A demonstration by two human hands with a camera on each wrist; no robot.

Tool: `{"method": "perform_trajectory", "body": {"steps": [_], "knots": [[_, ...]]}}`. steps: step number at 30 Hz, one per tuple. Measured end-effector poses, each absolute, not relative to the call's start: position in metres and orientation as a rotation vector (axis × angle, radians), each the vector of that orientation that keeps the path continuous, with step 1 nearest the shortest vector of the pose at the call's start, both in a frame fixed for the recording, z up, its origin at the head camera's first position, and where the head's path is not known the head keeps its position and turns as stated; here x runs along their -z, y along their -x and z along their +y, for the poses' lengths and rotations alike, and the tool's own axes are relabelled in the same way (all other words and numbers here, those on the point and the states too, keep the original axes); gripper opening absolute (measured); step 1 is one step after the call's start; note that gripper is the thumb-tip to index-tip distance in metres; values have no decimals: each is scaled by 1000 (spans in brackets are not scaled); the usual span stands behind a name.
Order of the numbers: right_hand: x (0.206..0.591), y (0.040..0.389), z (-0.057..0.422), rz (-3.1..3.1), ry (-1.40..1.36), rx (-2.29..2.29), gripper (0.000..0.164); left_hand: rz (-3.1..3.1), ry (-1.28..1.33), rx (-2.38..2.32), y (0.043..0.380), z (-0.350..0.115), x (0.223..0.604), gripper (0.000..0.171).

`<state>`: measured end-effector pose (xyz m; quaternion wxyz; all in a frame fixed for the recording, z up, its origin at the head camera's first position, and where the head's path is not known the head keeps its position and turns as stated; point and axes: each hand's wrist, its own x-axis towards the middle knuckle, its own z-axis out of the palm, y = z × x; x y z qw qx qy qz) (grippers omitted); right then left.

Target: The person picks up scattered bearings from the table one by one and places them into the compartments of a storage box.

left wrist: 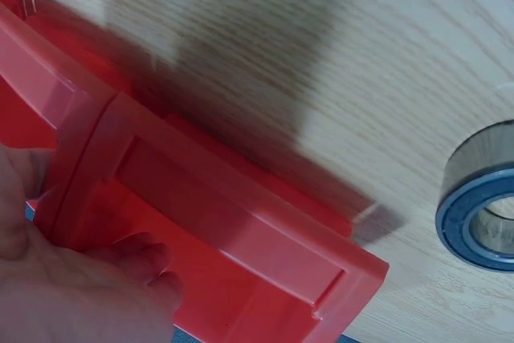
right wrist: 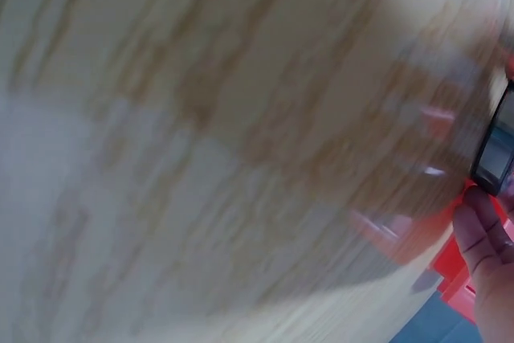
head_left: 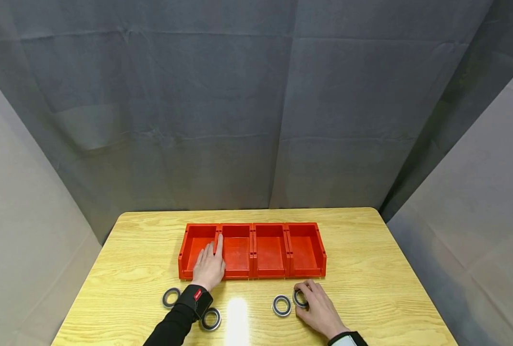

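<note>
My left hand (head_left: 209, 269) reaches over the front of a row of red plastic bins (head_left: 274, 277), index finger straight along the divider between the two leftmost bins. In the left wrist view its fingers (left wrist: 148, 259) dip into the end bin, while another digit is on the other side of the divider. My right hand (head_left: 319, 307) pinches a ball bearing (head_left: 296, 299) by its edge, in front of the rightmost bin; in the right wrist view the bearing (right wrist: 496, 150) is partly cut off. Just left of it a second bearing (head_left: 275, 306) lies flat.
Two more bearings lie near my left forearm: one bearing (head_left: 165, 299) to its left, another bearing (head_left: 210, 328) to its right. The wooden table (head_left: 369, 269) has grey cloth (head_left: 222, 120) hanging behind it and pale panels at both sides.
</note>
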<state>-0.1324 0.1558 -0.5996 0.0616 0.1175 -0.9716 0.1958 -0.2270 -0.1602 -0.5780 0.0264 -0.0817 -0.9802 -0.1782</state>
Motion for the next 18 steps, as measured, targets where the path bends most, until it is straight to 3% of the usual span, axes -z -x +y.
{"method": "perform_trajectory", "body": {"steps": [18], "knots": [[587,141,161,-2740,-320,-640,41,-3016,281,575,226,-161,576,73]]}}
